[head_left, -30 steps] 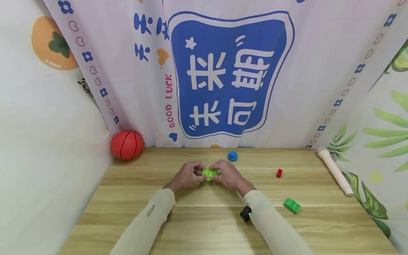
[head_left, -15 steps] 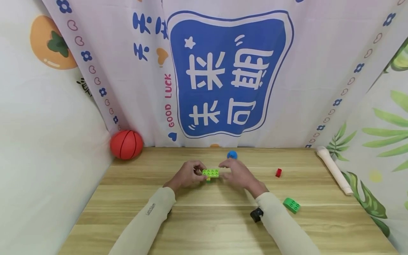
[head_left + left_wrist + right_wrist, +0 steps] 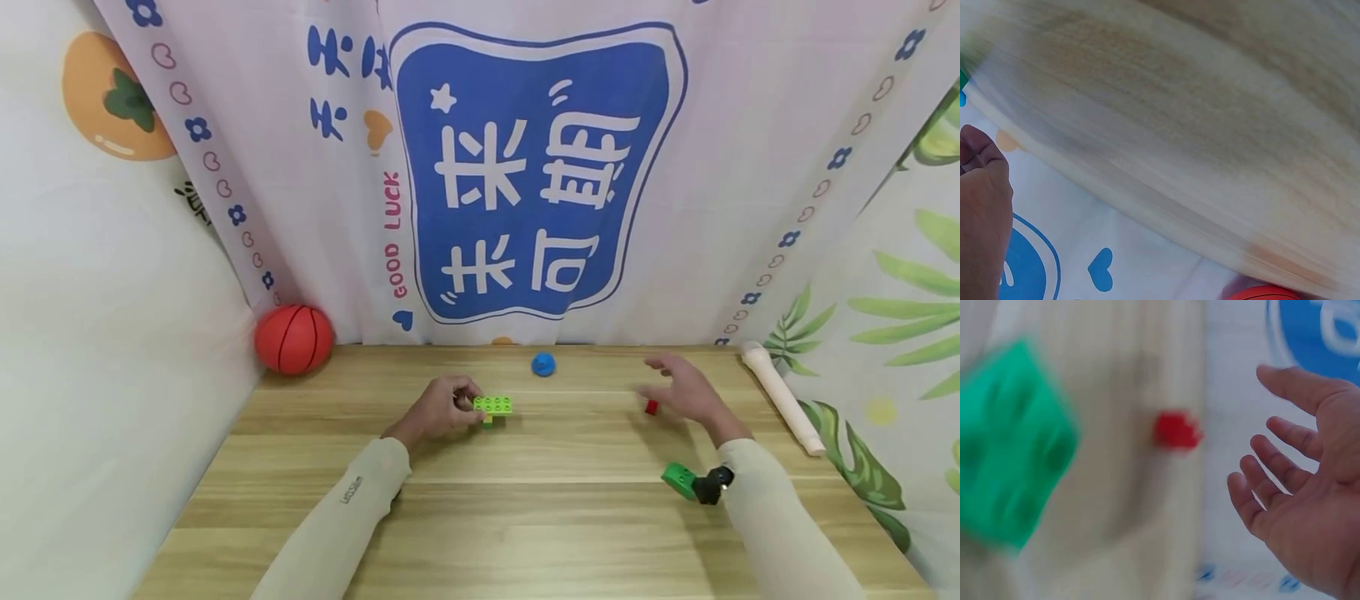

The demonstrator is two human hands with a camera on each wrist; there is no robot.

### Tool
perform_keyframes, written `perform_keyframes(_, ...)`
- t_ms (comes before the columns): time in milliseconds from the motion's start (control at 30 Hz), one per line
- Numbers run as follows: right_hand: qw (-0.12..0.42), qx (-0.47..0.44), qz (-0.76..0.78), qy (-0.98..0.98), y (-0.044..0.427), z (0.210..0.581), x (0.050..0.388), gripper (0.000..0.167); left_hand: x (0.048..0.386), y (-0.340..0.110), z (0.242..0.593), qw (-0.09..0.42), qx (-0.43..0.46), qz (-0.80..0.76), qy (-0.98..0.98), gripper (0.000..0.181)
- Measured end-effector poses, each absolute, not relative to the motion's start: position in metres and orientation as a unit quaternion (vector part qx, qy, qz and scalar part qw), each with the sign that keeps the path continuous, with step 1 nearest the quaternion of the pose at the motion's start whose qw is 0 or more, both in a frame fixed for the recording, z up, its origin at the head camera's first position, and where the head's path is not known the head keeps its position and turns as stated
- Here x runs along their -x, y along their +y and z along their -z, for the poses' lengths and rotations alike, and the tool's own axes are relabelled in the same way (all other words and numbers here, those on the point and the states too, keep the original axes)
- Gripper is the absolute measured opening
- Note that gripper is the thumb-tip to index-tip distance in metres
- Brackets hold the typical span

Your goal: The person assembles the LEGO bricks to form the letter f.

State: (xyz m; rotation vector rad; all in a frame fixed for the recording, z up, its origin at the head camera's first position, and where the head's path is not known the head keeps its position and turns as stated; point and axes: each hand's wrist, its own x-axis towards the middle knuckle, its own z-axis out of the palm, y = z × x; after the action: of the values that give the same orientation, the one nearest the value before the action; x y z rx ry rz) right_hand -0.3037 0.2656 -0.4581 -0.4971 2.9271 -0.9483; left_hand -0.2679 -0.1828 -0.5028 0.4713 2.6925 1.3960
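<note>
The lime block [image 3: 492,405], pinched in the left hand [image 3: 448,407], is near the table's [image 3: 555,533] back edge, while toward the right edge the right hand [image 3: 687,392], fingers spread, hangs by the red block [image 3: 652,407], with the green block [image 3: 678,479] closer to the front.

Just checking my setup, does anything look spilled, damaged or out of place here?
I see no spill or damage on the table or the lime-green brick. Only the curtain behind looks odd: its GOOD LUCK lettering runs sideways, bottom to top.
</note>
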Motion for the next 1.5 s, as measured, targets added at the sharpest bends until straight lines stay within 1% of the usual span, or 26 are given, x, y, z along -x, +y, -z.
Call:
perform_keyframes(133, 0.096, 0.123, 0.355, 0.922, 0.291, 0.477, 0.303, 0.075, 0.266, -0.184, 0.502, 0.039, -0.155, -0.455, 0.876, 0.021)
perform_keyframes(233, 0.121, 0.119, 0.386, 0.907, 0.295, 0.488, 0.302, 0.079, 0.265, -0.185, 0.500, 0.038, -0.158, -0.456, 0.875, 0.021)
perform_keyframes(333, 0.110, 0.126, 0.389, 0.906, 0.291, 0.495, 0.304, 0.074, 0.265, -0.185, 0.499, 0.033, -0.161, -0.454, 0.875, 0.020)
perform_keyframes(533, 0.084, 0.110, 0.376, 0.916, 0.285, 0.501, 0.309, 0.046, 0.265, -0.184, 0.499, 0.028, -0.170, -0.451, 0.876, 0.021)
perform_keyframes(633, 0.081, 0.099, 0.370, 0.920, 0.285, 0.502, 0.309, 0.037, 0.266, -0.183, 0.500, 0.027, -0.171, -0.451, 0.876, 0.021)
perform_keyframes(833, 0.075, 0.098, 0.367, 0.922, 0.288, 0.504, 0.308, 0.038, 0.266, -0.183, 0.499, 0.030, -0.164, -0.457, 0.874, 0.021)
perform_keyframes(1067, 0.083, 0.094, 0.359, 0.925, 0.291, 0.504, 0.305, 0.042, 0.265, -0.184, 0.499, 0.034, -0.160, -0.460, 0.873, 0.021)
perform_keyframes(1333, 0.075, 0.085, 0.350, 0.930, 0.290, 0.500, 0.302, 0.036, 0.267, -0.184, 0.500, 0.031, -0.169, -0.461, 0.870, 0.021)
perform_keyframes(1500, 0.064, 0.099, 0.344, 0.932, 0.285, 0.497, 0.298, 0.037, 0.267, -0.185, 0.500, 0.035, -0.166, -0.462, 0.871, 0.021)
